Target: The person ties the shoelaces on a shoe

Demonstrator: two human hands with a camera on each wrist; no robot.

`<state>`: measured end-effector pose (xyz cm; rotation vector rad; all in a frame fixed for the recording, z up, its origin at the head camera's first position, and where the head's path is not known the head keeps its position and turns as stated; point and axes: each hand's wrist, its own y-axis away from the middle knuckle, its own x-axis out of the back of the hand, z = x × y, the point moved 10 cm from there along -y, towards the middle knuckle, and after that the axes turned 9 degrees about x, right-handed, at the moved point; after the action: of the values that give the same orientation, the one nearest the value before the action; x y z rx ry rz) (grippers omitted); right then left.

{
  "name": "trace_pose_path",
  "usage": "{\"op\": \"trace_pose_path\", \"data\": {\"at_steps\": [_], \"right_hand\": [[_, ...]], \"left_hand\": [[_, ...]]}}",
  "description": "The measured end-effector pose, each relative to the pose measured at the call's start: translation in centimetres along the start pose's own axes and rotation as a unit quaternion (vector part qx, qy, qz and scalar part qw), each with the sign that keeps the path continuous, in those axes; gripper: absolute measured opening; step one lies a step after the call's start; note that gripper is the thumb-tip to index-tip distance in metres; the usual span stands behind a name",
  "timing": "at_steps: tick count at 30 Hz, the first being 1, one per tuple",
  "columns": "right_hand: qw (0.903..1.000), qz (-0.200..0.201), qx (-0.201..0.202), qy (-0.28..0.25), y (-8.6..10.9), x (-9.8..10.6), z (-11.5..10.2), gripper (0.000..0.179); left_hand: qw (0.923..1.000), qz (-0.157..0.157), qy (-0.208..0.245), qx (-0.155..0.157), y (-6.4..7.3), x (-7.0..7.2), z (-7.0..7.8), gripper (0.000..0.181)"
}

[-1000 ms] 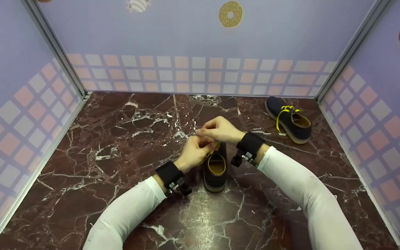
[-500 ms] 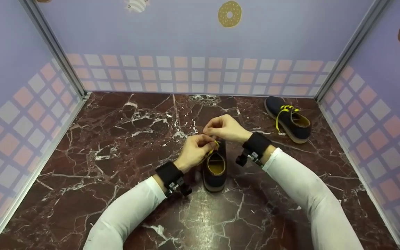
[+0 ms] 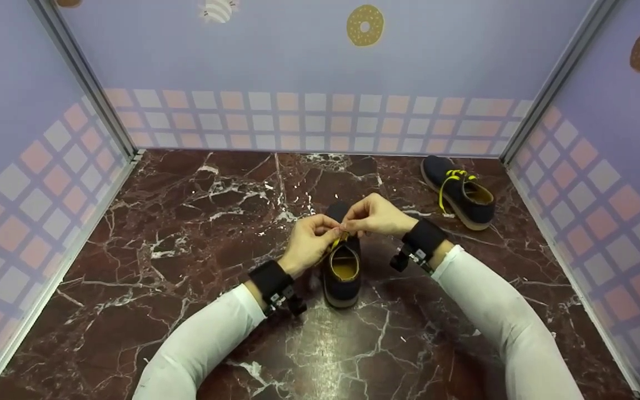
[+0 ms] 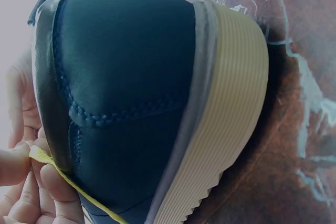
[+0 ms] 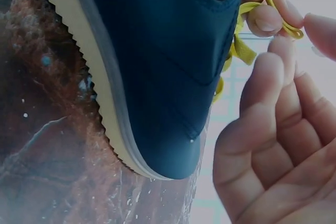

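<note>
A dark navy shoe (image 3: 342,291) with a pale ridged sole (image 4: 231,72) stands on the floor, its toe pointing away. Above its laced front, my left hand (image 3: 306,244) pinches a yellow shoelace (image 4: 86,195) between thumb and fingers. My right hand (image 3: 381,216) meets the left fingertips there, its thumb and forefinger at the end of a lace loop (image 5: 295,31). In the right wrist view its other fingers are loosely curled. More yellow lace (image 5: 244,51) stands out from the shoe front. The hands partly hide the lacing in the head view.
A second navy shoe (image 3: 473,208) with yellow laces lies at the back right, one lace hanging down its side. Dark red marbled floor (image 3: 198,311) spreads around. Patterned panels (image 3: 309,61) close off the back and both sides.
My right hand first drew away to the right, then came back in to the left fingertips over the shoe, uncovering its toe. The left hand has hardly moved.
</note>
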<state>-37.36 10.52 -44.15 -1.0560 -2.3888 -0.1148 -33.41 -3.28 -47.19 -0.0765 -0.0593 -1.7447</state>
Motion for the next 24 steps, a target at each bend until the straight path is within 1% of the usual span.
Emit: {"op": "trace_pose_path", "data": {"at_steps": [3, 7, 9, 10, 11, 12, 13, 14, 16, 17, 18, 20, 21, 23, 24], "right_hand": [[1.0000, -0.005, 0.007, -0.004, 0.0, 0.0, 0.3, 0.018], [0.9999, -0.003, 0.005, -0.012, 0.1, -0.1, 0.5, 0.018], [0.9999, 0.004, 0.003, -0.016, 0.2, 0.1, 0.6, 0.019], [0.9998, 0.008, 0.002, -0.015, 0.3, 0.1, 0.6, 0.019], [0.9998, 0.013, 0.002, -0.015, 0.3, 0.2, 0.6, 0.020], [0.9997, 0.018, 0.001, -0.015, 0.4, 0.3, 0.6, 0.021], [0.9997, 0.022, 0.002, -0.014, 0.4, 0.5, 0.6, 0.021], [0.9996, 0.026, 0.003, -0.013, 0.4, 0.6, 0.6, 0.021], [0.9995, 0.030, 0.005, -0.011, 0.4, 0.6, 0.5, 0.020], [0.9994, 0.030, 0.006, -0.012, 0.4, 0.6, 0.5, 0.020], [0.9994, 0.031, 0.005, -0.013, 0.4, 0.6, 0.6, 0.020], [0.9994, 0.030, 0.003, -0.017, 0.4, 0.5, 0.7, 0.020], [0.9993, 0.030, 0.001, -0.020, 0.3, 0.4, 0.7, 0.021], [0.9992, 0.030, -0.005, -0.024, 0.3, 0.4, 0.9, 0.021], [0.9991, 0.032, -0.006, -0.026, 0.3, 0.3, 0.9, 0.022]], "left_hand": [[1.0000, 0.000, -0.005, -0.005, 0.0, 0.0, 0.0, 0.010], [0.9996, -0.010, -0.022, -0.013, 0.0, 0.0, 0.3, 0.011], [0.9980, -0.015, -0.056, -0.027, -0.2, 0.1, 0.7, 0.010], [0.9958, -0.013, -0.082, -0.038, -0.3, 0.2, 1.0, 0.009], [0.9918, -0.010, -0.116, -0.052, -0.4, 0.4, 1.3, 0.009], [0.9857, -0.006, -0.154, -0.067, -0.5, 0.5, 1.7, 0.011], [0.9775, -0.002, -0.195, -0.081, -0.5, 0.6, 2.0, 0.015], [0.9667, 0.003, -0.238, -0.094, -0.6, 0.6, 2.4, 0.019], [0.9418, 0.007, -0.316, -0.114, -0.8, 0.6, 2.9, 0.028], [0.9302, 0.004, -0.347, -0.118, -0.8, 0.4, 3.0, 0.030], [0.9207, -0.002, -0.372, -0.118, -0.8, 0.3, 2.9, 0.032], [0.9068, -0.009, -0.406, -0.114, -0.9, 0.1, 2.7, 0.030], [0.9019, -0.010, -0.417, -0.112, -0.8, 0.0, 2.6, 0.028], [0.8949, -0.008, -0.433, -0.110, -0.8, -0.1, 2.4, 0.023], [0.8915, -0.004, -0.438, -0.114, -0.8, -0.1, 2.4, 0.021]]}}
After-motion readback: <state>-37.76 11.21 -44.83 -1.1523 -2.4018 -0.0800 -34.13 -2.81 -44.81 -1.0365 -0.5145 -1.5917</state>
